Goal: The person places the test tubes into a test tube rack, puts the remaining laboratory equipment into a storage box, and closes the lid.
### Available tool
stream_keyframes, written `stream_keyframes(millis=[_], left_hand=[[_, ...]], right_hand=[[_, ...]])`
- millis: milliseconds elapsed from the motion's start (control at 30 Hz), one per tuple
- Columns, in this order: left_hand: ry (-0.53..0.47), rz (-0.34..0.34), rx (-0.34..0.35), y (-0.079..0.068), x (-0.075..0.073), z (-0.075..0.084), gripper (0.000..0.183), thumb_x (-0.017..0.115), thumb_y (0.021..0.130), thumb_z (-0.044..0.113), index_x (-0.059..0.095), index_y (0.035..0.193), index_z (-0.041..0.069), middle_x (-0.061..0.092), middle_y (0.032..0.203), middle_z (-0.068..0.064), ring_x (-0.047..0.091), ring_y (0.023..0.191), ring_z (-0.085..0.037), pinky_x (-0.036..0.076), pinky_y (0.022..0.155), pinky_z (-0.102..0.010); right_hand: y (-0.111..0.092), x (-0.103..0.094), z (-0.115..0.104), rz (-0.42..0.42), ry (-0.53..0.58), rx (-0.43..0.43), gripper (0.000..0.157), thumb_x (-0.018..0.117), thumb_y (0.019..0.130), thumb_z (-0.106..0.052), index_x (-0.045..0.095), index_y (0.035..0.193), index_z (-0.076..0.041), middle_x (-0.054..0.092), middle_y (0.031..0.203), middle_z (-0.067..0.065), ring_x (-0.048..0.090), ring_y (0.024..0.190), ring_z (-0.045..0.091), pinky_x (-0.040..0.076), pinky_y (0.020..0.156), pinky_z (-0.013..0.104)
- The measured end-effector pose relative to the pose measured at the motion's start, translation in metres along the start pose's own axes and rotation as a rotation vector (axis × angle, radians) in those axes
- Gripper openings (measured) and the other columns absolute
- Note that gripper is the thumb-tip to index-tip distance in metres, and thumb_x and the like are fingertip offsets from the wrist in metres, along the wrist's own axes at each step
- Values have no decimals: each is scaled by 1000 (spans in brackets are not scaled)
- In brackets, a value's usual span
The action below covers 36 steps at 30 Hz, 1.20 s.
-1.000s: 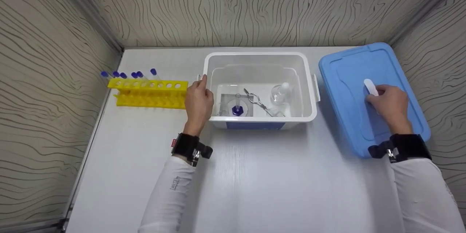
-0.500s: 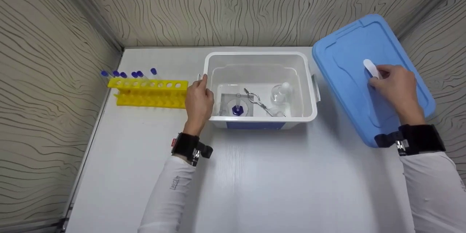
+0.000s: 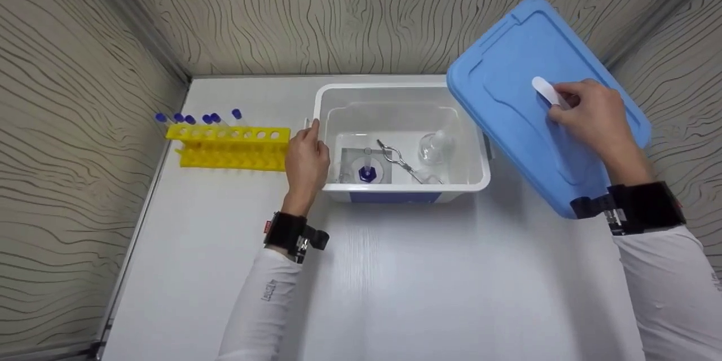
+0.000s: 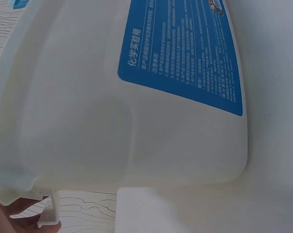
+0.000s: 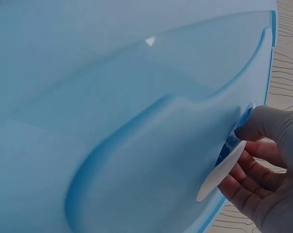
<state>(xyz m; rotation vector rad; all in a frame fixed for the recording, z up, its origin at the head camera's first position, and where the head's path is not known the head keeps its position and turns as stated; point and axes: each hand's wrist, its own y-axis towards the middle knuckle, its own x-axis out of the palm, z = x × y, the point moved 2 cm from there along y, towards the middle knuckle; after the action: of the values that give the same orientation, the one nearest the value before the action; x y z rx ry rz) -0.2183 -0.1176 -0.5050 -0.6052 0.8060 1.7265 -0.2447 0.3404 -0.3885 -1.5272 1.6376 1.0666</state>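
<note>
At the left end of the white plastic box [image 3: 403, 187], my left hand [image 3: 306, 162] grips the side by its latch [image 4: 50, 211]. My right hand [image 3: 592, 118] holds the white handle [image 3: 544, 90] of the blue lid [image 3: 507, 62] between thumb and fingers. The lid hangs tilted above the table, its left corner over the box's back right corner. Inside the box lie metal tongs [image 3: 397, 159], a clear bottle [image 3: 431, 148] and a slim clear tube on a purple hexagonal base [image 3: 367, 174]. Another clear piece beside the tongs is hard to make out.
Left of the box stands a yellow test tube rack [image 3: 228, 134] with several purple-capped tubes [image 3: 237, 114] leaning in it. Wood-patterned walls [image 3: 338, 17] enclose the white table [image 3: 406, 276] at the back and sides.
My right hand has lifted the blue lid off the table on the right, then carried it left toward the box while turning it. The left hand has stayed at the box's left side.
</note>
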Motion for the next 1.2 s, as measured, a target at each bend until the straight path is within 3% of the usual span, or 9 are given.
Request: stream_keyframes(millis=[267,500,733,967,1200], left_hand=[[-29,-12,-13,4,-4,-4,47,56,95,10,54,142,6,66,125,-22,65,109,-33,54,98,-44],[-155,-50,-73,6,-7,-9,57,56,95,15,43,149,6,48,147,-22,48,136,-36,38,118,-46],[-244,-71,-117,7,-6,-10,62,55,94,18,37,153,7,39,154,-19,42,142,-34,34,121,-46],[-404,-128,-219,9,-7,-10,65,53,95,18,32,155,9,37,157,-15,35,148,-29,27,125,-44],[-588,-132,-327,12,-10,-13,61,50,100,24,30,156,10,32,162,-12,40,145,-30,35,121,-43]], right_hand=[[4,5,-27,-5,39,-77,43,61,85,-8,65,125,6,63,106,29,58,92,36,30,65,14],[8,10,-44,-38,32,-101,43,61,83,-7,65,125,5,63,103,26,56,90,33,33,67,18],[9,17,-56,-67,41,-127,45,61,82,-6,65,126,3,63,102,24,56,89,31,35,67,19],[13,28,-66,-83,46,-170,45,61,81,-5,67,125,2,63,99,23,54,85,29,38,69,30],[15,38,-78,-130,64,-197,44,60,81,-4,67,125,2,63,100,22,56,88,31,39,71,33]])
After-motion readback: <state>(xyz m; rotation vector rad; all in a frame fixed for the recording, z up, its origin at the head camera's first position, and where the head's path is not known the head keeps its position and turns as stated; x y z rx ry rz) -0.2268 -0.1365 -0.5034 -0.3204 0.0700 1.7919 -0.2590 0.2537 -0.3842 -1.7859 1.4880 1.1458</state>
